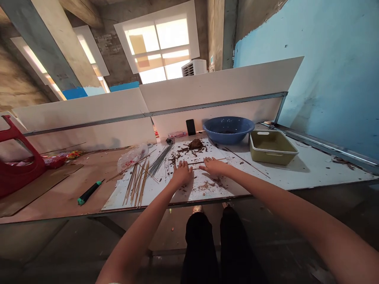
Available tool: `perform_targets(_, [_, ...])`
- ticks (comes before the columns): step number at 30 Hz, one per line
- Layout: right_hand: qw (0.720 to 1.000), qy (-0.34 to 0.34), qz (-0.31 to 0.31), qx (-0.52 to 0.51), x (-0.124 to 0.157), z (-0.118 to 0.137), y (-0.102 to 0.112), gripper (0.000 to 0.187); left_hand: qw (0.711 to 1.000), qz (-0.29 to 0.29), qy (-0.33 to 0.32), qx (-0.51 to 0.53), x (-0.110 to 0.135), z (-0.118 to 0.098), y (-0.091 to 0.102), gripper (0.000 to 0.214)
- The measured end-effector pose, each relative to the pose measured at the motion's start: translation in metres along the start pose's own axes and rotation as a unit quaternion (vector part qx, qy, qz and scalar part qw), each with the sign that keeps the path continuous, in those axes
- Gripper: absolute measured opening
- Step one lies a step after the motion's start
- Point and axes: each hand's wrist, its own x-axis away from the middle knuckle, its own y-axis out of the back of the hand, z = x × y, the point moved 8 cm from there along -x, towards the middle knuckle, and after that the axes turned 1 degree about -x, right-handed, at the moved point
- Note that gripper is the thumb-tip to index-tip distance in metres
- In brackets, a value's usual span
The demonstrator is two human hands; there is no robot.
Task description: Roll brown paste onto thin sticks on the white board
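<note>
My left hand [182, 172] and my right hand [213, 166] lie palm down, fingers stretched flat, side by side on a white board [154, 189] dusted with brown crumbs. Under the fingertips runs a thin stick [197, 162] coated in brown paste. A lump of brown paste [196, 144] sits just beyond the hands. To the left lie a bunch of bare thin sticks [160, 159] and several brown coated sticks [137, 182].
A blue bowl [228, 129] and an olive-green tray [272, 146] stand at the back right. A black phone [190, 127] leans on the white partition. A plastic bag [132, 157], a green-handled tool [89, 192] and a red chair [17, 157] are to the left.
</note>
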Motion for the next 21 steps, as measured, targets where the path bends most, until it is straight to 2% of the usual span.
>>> perform_targets(4, [0.999, -0.046, 0.014, 0.010, -0.012, -0.002, 0.019, 0.082, 0.999, 0.016, 0.050, 0.007, -0.008, -0.003, 0.014, 0.074])
perform_targets(8, [0.999, -0.009, -0.025, 0.037, 0.014, 0.006, 0.001, 0.086, 0.999, -0.007, 0.031, 0.001, 0.015, 0.000, 0.005, 0.077])
perform_targets(11, [0.998, 0.017, -0.043, 0.050, 0.027, 0.006, -0.014, 0.085, 1.000, 0.002, 0.028, -0.001, 0.026, 0.006, -0.006, 0.077])
perform_targets(14, [0.999, 0.011, -0.030, 0.043, 0.016, 0.003, -0.006, 0.079, 0.999, 0.015, 0.031, 0.001, 0.014, 0.006, 0.000, 0.075])
perform_targets(17, [0.999, -0.036, -0.008, 0.017, -0.004, -0.004, 0.011, 0.079, 0.999, 0.009, 0.054, 0.004, -0.003, 0.003, 0.014, 0.072])
perform_targets(19, [0.999, -0.052, -0.008, 0.010, -0.006, -0.006, 0.014, 0.080, 0.998, 0.000, 0.064, 0.005, -0.004, 0.004, 0.016, 0.072])
perform_targets(21, [0.999, -0.030, -0.032, 0.027, 0.003, -0.004, 0.009, 0.080, 0.998, -0.011, 0.056, 0.003, 0.005, 0.005, 0.011, 0.073])
